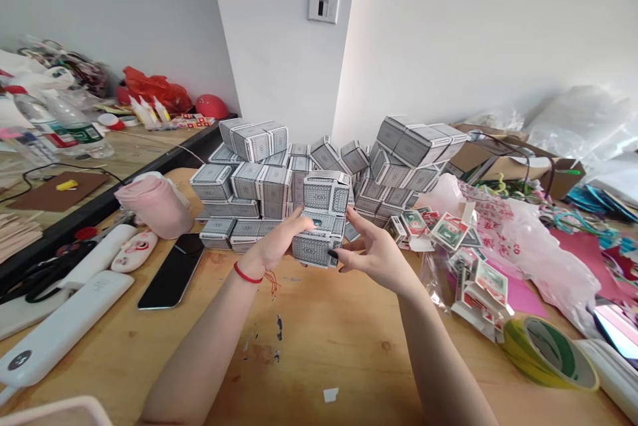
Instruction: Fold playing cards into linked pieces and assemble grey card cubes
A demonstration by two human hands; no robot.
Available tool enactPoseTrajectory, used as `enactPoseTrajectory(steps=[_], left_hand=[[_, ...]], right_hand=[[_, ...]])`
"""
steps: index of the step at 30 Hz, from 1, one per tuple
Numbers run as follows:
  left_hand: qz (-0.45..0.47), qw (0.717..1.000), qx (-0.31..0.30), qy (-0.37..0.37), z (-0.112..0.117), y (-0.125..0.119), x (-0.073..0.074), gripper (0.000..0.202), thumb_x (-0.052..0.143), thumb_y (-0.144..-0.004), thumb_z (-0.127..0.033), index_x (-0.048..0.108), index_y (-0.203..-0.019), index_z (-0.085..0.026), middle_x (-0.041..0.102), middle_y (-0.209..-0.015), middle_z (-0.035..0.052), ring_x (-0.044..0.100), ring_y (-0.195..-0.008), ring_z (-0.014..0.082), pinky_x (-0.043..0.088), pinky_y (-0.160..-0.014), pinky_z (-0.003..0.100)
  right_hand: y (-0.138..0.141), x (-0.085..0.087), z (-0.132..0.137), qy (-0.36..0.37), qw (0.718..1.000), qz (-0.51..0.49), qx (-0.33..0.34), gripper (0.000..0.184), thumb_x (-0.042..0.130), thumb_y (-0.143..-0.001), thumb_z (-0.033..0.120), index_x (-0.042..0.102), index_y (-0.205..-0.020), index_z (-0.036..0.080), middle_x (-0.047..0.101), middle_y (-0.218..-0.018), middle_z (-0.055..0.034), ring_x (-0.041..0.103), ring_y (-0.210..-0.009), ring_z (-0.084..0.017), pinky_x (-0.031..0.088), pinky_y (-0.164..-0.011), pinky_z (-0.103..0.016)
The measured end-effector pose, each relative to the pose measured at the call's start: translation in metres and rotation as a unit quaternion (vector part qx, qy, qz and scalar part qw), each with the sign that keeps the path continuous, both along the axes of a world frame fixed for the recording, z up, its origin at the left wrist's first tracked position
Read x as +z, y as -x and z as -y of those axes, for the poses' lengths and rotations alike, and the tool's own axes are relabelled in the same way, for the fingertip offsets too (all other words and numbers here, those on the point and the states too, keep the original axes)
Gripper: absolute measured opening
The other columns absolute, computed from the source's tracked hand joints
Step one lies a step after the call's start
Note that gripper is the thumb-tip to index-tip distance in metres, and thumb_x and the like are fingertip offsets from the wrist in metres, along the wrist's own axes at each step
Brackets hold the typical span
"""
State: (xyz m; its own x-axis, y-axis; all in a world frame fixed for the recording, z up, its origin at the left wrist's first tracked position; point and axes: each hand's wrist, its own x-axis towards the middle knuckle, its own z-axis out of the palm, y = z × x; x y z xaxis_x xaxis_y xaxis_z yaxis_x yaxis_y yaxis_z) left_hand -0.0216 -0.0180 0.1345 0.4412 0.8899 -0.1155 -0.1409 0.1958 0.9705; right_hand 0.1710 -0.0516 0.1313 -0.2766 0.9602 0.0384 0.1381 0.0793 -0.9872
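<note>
A block covered in grey patterned playing cards (315, 250) is between my two hands near the middle of the table. My left hand (282, 236) has its thumb along the block's top and its other fingers mostly hidden at the left side. On the right, my right hand (371, 250) grips the block's side, with a dark-nailed thumb at the front corner. Another card block (325, 193) shows directly above and behind it; whether the two are joined I cannot tell. Stacked card blocks (262, 180) rise behind on the left, and more card blocks (413, 147) on the right.
Opened red-and-white card boxes (451, 230) and a pink-printed plastic bag (523, 240) lie to the right, with a yellow tape roll (516, 353) nearer me. On the left are a black phone (172, 273), a white handheld device (67, 326) and a pink roll (154, 203).
</note>
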Motion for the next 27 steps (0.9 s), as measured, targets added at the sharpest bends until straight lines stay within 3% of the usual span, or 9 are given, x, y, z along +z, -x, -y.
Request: enactPoseTrajectory(steps=[6,11,14,16,18,20,23,27], left_hand=[[0.022,1.0,0.0,0.002,0.0,-0.001,-0.002,0.035,0.052,-0.074,-0.027,0.055,-0.109,-0.019,0.056,-0.069,-0.0031,0.049,-0.057,0.0103,0.04,-0.058,0.022],[0.04,0.999,0.013,0.015,-0.002,-0.002,-0.004,0.037,0.053,-0.073,-0.028,0.054,-0.109,-0.019,0.057,-0.071,-0.0022,0.049,-0.056,0.0103,0.038,-0.054,0.021],[0.058,0.998,0.028,-0.012,-0.001,-0.003,-0.002,0.038,0.053,-0.073,-0.025,0.054,-0.11,-0.019,0.059,-0.077,-0.0014,0.051,-0.063,0.0111,0.038,-0.056,0.02],[0.069,0.997,0.034,-0.032,0.0,-0.005,0.0,0.038,0.053,-0.072,-0.024,0.055,-0.11,-0.018,0.06,-0.079,-0.0011,0.052,-0.065,0.0114,0.039,-0.058,0.021],[0.077,0.996,0.039,-0.034,0.0,-0.005,0.0,0.035,0.054,-0.071,-0.024,0.057,-0.105,-0.018,0.06,-0.075,-0.0023,0.052,-0.063,0.0109,0.039,-0.059,0.021],[0.077,0.996,0.043,-0.011,-0.001,-0.006,-0.003,0.025,0.055,-0.07,-0.025,0.06,-0.093,-0.017,0.059,-0.067,-0.0035,0.051,-0.059,0.0105,0.039,-0.057,0.021],[0.077,0.995,0.028,0.061,-0.004,-0.006,-0.008,0.014,0.055,-0.069,-0.03,0.057,-0.069,-0.016,0.054,-0.055,-0.0034,0.049,-0.051,0.0108,0.038,-0.049,0.021],[0.095,0.989,0.021,0.115,-0.008,-0.007,-0.013,0.017,0.053,-0.068,-0.031,0.054,-0.063,-0.016,0.054,-0.053,-0.0023,0.049,-0.046,0.0107,0.039,-0.046,0.022]], right_hand=[[0.002,0.003,0.003,-0.002,1.0,0.014,-0.002,0.089,0.068,-0.069,0.025,0.02,-0.143,0.017,0.068,-0.074,-0.0018,0.066,-0.068,-0.019,0.058,-0.06,-0.032],[0.004,0.003,0.001,0.017,0.999,-0.023,-0.023,0.095,0.074,-0.064,0.032,0.022,-0.142,0.019,0.069,-0.079,-0.0029,0.064,-0.064,-0.017,0.059,-0.061,-0.036],[0.007,0.003,0.0,0.033,0.997,-0.047,-0.046,0.1,0.078,-0.059,0.034,0.024,-0.142,0.018,0.069,-0.076,-0.0035,0.063,-0.06,-0.017,0.059,-0.059,-0.036],[0.009,0.003,-0.001,0.032,0.996,-0.058,-0.059,0.099,0.079,-0.057,0.032,0.027,-0.14,0.019,0.068,-0.088,-0.0072,0.063,-0.06,-0.016,0.058,-0.058,-0.035],[0.01,0.004,-0.001,0.014,0.995,-0.072,-0.068,0.093,0.079,-0.056,0.031,0.034,-0.137,0.023,0.059,-0.116,-0.0124,0.063,-0.063,-0.015,0.059,-0.056,-0.033],[0.012,0.004,-0.001,-0.007,0.994,-0.078,-0.072,0.084,0.078,-0.057,0.032,0.042,-0.133,0.027,0.039,-0.139,-0.0119,0.063,-0.066,-0.013,0.059,-0.054,-0.032],[0.015,0.003,0.0,-0.018,0.994,-0.062,-0.093,0.071,0.073,-0.063,0.035,0.048,-0.129,0.029,0.025,-0.147,-0.009,0.061,-0.062,-0.011,0.06,-0.051,-0.032],[0.019,0.0,0.004,-0.03,0.991,-0.027,-0.126,0.063,0.067,-0.068,0.036,0.05,-0.128,0.027,0.028,-0.146,-0.0091,0.062,-0.057,-0.012,0.06,-0.053,-0.035]])
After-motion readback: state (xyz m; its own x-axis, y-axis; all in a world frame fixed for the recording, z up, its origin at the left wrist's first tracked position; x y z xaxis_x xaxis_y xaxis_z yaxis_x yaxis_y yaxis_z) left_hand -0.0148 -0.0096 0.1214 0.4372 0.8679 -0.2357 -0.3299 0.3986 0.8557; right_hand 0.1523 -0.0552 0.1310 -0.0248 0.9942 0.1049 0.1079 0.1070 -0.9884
